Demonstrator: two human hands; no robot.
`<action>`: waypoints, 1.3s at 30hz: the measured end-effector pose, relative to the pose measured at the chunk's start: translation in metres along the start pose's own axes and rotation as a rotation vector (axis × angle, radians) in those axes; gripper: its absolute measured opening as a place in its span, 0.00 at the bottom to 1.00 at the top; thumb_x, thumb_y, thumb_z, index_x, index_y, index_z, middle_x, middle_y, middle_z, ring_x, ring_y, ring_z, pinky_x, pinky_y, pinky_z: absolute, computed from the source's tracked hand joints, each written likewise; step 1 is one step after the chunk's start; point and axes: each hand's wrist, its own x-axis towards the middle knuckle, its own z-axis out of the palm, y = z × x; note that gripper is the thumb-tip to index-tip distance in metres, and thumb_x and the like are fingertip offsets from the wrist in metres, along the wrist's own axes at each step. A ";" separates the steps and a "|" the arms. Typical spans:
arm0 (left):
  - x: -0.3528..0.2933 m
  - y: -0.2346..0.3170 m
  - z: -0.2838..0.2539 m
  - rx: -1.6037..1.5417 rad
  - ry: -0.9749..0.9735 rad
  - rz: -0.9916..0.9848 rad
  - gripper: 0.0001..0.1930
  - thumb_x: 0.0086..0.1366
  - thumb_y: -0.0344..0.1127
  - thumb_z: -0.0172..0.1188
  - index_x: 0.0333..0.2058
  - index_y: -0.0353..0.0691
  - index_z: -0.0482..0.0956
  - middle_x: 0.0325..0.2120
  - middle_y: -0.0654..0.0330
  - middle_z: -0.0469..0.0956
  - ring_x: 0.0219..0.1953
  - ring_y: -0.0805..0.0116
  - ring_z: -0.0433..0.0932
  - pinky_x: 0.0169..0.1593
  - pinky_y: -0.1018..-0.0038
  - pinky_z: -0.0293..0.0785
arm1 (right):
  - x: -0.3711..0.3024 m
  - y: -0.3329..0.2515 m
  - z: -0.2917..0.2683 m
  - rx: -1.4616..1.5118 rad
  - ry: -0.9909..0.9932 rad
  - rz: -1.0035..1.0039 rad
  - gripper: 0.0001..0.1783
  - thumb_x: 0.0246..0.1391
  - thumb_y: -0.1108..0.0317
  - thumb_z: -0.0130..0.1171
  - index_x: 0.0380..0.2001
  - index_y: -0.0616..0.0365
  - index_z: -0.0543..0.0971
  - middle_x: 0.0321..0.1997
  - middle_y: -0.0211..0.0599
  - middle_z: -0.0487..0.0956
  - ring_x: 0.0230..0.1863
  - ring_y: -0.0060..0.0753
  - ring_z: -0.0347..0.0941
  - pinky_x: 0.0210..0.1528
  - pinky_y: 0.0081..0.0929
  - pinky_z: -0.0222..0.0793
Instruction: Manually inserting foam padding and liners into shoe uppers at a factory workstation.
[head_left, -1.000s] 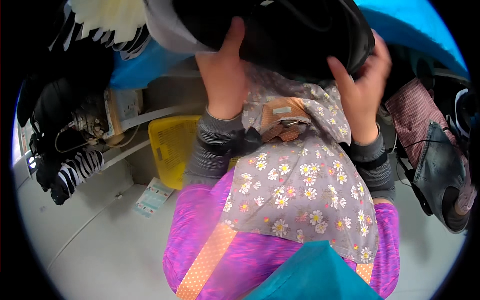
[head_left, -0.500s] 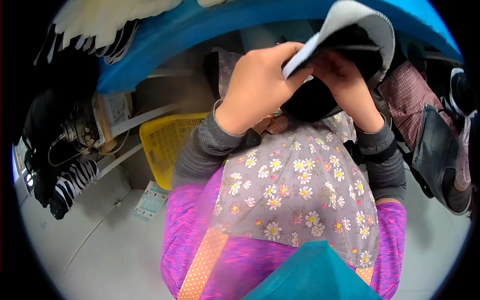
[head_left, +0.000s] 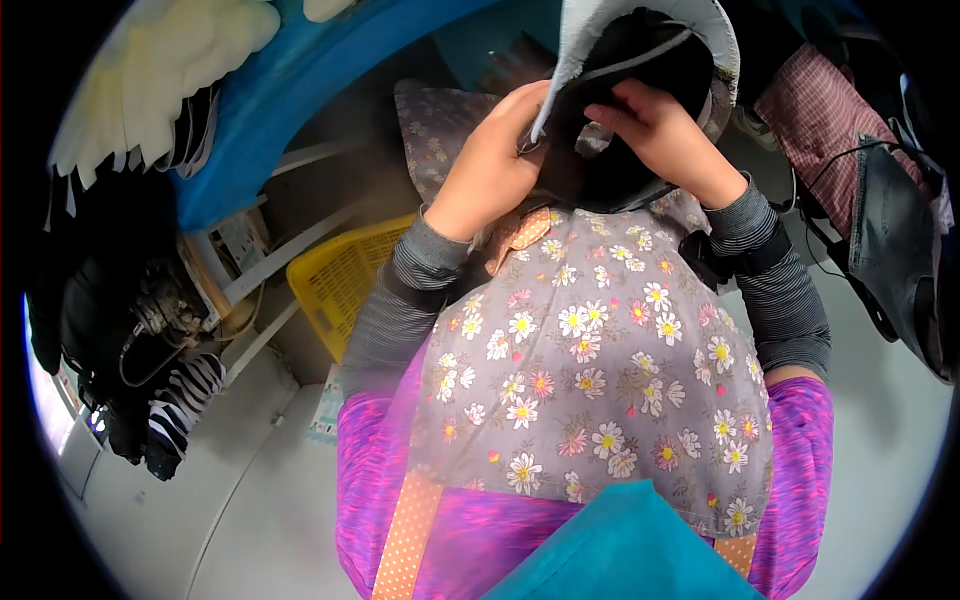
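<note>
A cap-like piece (head_left: pixel 725 60), black inside with a thick light grey curved edge, is raised in front of me at the top of the view. My left hand (head_left: pixel 497 160) is closed on its left edge, thumb and fingers on either side of the fabric. My right hand (head_left: pixel 665 140) reaches into the black hollow with curled fingers; what they pinch there is hidden. A small greyish patch (head_left: pixel 594 140) shows beside those fingertips. A thin grey band crosses the dark inside.
A blue curved table edge (head_left: pixel 235 150) with pale cream pieces (head_left: pixel 165 75) lies at upper left. Below it are a yellow plastic basket (head_left: pixel 335 290), a white metal frame (head_left: pixel 265 270) and a dark machine (head_left: pixel 160 300). At right sits another person's leg in dark trousers (head_left: pixel 885 250).
Both hands and the cap-like piece have shifted left and up in the view. It is turned more open toward me, and my right fingers show more clearly inside. The surroundings have shifted too.
</note>
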 end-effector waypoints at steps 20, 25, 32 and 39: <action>0.005 -0.016 -0.017 0.130 -0.164 -0.158 0.18 0.67 0.28 0.61 0.54 0.33 0.76 0.45 0.45 0.82 0.44 0.53 0.81 0.49 0.65 0.76 | 0.003 -0.017 0.013 -0.276 0.216 -0.039 0.18 0.51 0.64 0.72 0.22 0.65 0.74 0.20 0.50 0.72 0.20 0.51 0.67 0.24 0.37 0.65; 0.005 -0.016 -0.014 0.068 -0.129 -0.076 0.12 0.65 0.27 0.59 0.46 0.30 0.77 0.38 0.37 0.80 0.42 0.37 0.78 0.45 0.60 0.75 | 0.011 -0.009 0.015 -0.467 0.318 -0.192 0.18 0.53 0.62 0.69 0.23 0.65 0.76 0.23 0.52 0.75 0.25 0.56 0.75 0.28 0.43 0.70; 0.004 -0.027 -0.010 0.136 -0.159 -0.152 0.16 0.67 0.30 0.60 0.52 0.31 0.77 0.42 0.46 0.83 0.41 0.58 0.81 0.46 0.66 0.76 | 0.023 -0.001 0.000 -0.325 0.182 -0.125 0.13 0.53 0.65 0.67 0.29 0.66 0.78 0.28 0.53 0.78 0.31 0.59 0.77 0.34 0.44 0.72; 0.003 -0.014 -0.011 0.076 -0.143 -0.198 0.13 0.67 0.30 0.60 0.49 0.32 0.78 0.35 0.52 0.84 0.33 0.64 0.79 0.42 0.67 0.76 | 0.022 -0.007 -0.012 -0.479 -0.191 -0.044 0.14 0.54 0.65 0.67 0.33 0.67 0.77 0.31 0.55 0.78 0.35 0.59 0.76 0.36 0.44 0.72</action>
